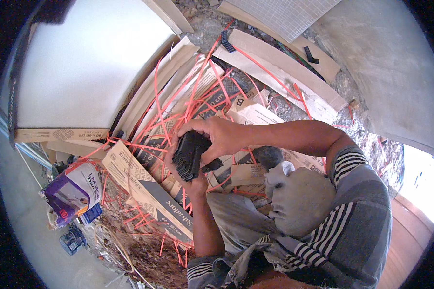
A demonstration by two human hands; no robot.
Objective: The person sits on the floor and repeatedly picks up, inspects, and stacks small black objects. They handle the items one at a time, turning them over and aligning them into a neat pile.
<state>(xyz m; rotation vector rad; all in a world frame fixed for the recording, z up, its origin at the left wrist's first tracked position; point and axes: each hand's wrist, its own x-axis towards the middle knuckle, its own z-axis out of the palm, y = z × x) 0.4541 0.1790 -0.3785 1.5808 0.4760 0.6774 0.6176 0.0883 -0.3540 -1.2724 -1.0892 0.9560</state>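
A stack of thin black plastic pieces (pixel 192 153), ribbed along its lower edge, sits between my two hands. My left hand (pixel 196 187) is closed around it from below and from the left side. From the right and above, my right hand (pixel 223 138) grips the same stack, thumb against its near side and fingers over its top. Just right of the stack, another dark piece (pixel 212 165) shows beneath my right hand. Under my hands lie torn tile cartons (pixel 152 197) and tangled red plastic straps (pixel 222 89).
A large white tile (pixel 91 62) stands at the left. Left of the cartons are a purple-and-white bag (pixel 74 190) and a small blue container (pixel 73 240). Loose black plastic pieces lie on a cardboard strip (pixel 279 72) and beyond it. A grey tiled panel (pixel 287 14) is at the top.
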